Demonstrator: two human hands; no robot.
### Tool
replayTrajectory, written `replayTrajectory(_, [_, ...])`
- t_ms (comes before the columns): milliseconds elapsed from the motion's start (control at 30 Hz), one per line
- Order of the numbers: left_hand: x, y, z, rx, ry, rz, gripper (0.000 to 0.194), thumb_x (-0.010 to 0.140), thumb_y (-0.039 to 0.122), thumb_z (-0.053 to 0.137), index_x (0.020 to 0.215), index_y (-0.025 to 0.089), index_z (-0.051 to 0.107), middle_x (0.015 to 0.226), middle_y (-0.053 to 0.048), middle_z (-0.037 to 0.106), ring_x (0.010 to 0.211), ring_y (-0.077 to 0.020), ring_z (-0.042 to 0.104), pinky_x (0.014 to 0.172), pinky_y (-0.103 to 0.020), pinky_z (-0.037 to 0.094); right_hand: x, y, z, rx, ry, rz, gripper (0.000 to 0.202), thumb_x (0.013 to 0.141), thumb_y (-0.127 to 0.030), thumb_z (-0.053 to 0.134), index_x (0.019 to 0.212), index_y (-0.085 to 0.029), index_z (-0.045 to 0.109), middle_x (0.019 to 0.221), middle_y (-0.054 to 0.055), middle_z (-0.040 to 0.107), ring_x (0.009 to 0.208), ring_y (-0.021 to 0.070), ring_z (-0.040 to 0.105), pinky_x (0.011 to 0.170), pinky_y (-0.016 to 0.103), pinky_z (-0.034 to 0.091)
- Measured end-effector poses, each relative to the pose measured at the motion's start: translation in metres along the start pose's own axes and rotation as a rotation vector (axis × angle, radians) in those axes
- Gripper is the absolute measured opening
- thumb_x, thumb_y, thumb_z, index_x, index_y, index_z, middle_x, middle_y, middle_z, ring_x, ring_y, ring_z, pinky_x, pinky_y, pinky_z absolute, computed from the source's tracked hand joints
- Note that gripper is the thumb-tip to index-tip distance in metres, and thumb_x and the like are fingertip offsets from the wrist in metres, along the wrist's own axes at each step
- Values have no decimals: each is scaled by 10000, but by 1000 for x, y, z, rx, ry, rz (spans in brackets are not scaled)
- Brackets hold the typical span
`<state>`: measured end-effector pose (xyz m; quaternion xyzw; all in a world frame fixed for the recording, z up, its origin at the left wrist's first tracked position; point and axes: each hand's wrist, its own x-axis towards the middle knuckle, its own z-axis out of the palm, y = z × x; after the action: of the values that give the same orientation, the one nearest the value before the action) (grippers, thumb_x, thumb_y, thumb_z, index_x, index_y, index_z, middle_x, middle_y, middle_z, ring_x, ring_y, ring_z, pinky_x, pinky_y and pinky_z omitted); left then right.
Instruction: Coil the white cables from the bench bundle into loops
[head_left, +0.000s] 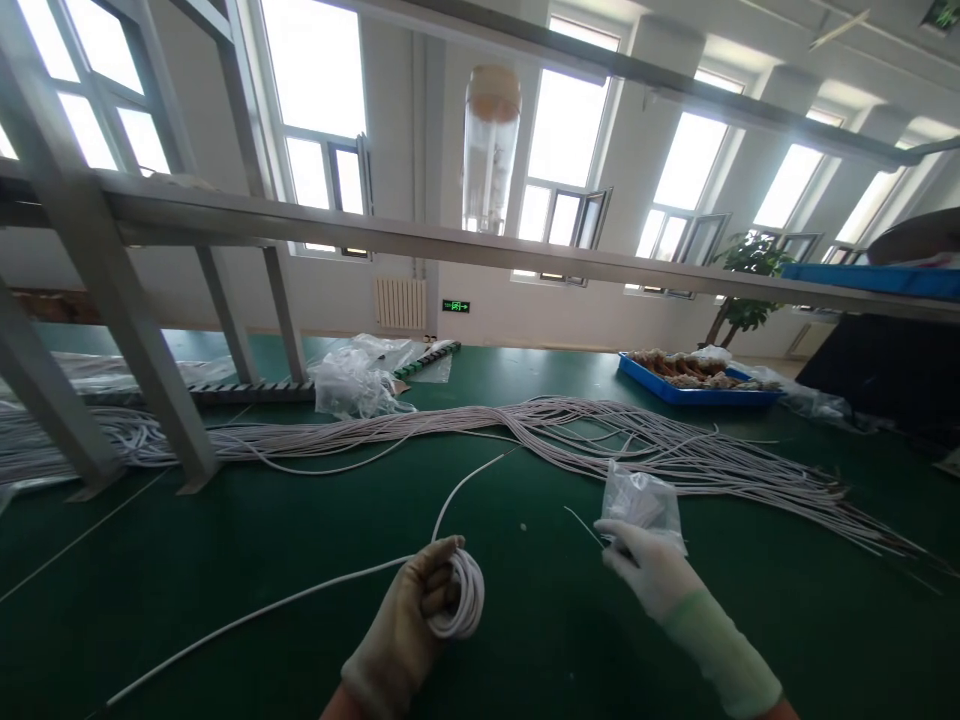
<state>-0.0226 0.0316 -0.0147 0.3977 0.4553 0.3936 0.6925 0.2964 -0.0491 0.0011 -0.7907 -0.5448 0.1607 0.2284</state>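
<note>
Our left hand (409, 625) has its fingers clenched around a coil of white cable (459, 595), whose loose tail runs up and left over the green desk (247, 540). We judge the winding nearly done. To the right, our right hand (651, 575) pinches a small plastic bag (641, 500); next seems bagging the coil, needing the bag opened

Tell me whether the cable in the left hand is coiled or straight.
Coiled: the cable loops round the left hand; its tail runs loose.
</note>
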Motion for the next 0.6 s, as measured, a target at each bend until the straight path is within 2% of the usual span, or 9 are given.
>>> replayTrajectory(133, [1, -3, -2, 26, -99, -34, 770, 516, -107, 818, 1215, 170, 651, 1125, -96, 740, 1132, -366, 674, 883, -450, 590, -6, -30, 25, 214, -135, -181, 215, 913, -222, 564, 1029, -248, 744, 991, 41, 715, 818, 260, 676, 779, 387, 563])
replayTrajectory(200, [2, -3, -3, 7, -153, -79, 743, 553, -66, 833, 1231, 166, 635, 1102, -96, 745, 1106, -355, 689, 877, -441, 592, -7, -43, 40, 220, -223, -225, 214, 925, -254, 540, 1032, -252, 726, 977, 38, 700, 714, 232, 653, 695, 367, 556])
replayTrajectory(300, [1, -2, -3, -4, -208, -82, 730, 594, 17, 879, 1260, 156, 616, 1081, -95, 745, 1079, -335, 696, 892, -426, 584, -9, -57, 56, 203, -302, -290, 217, 942, -274, 510, 1032, -243, 705, 983, 41, 680, 669, 208, 641, 638, 339, 554])
replayTrajectory(400, [0, -1, -2, -65, -205, -99, 721, 550, 50, 927, 1212, 137, 656, 1008, -95, 738, 984, -316, 705, 845, -400, 581, -10, -64, 58, 246, -358, -341, 225, 967, -285, 488, 1047, -243, 693, 1015, 44, 651, 666, 190, 645, 621, 315, 561])
replayTrajectory(533, [2, 1, 3, -193, -194, -172, 415, 743, 310, 856, 1091, 133, 715, 801, -64, 679, 743, -239, 675, 706, -372, 569, -12, -69, 54, 314, -414, -408, 239, 1004, -326, 479, 1060, -237, 694, 1064, 57, 619, 731, 204, 661, 670, 331, 578])
replayTrajectory(600, [0, 2, 5, -247, -184, -193, 397, 755, 351, 842, 1065, 134, 723, 765, -57, 663, 708, -228, 659, 664, -359, 560, -14, -71, 52, 339, -412, -422, 257, 1023, -356, 470, 1046, -232, 694, 1055, 58, 611, 738, 206, 656, 672, 334, 579])
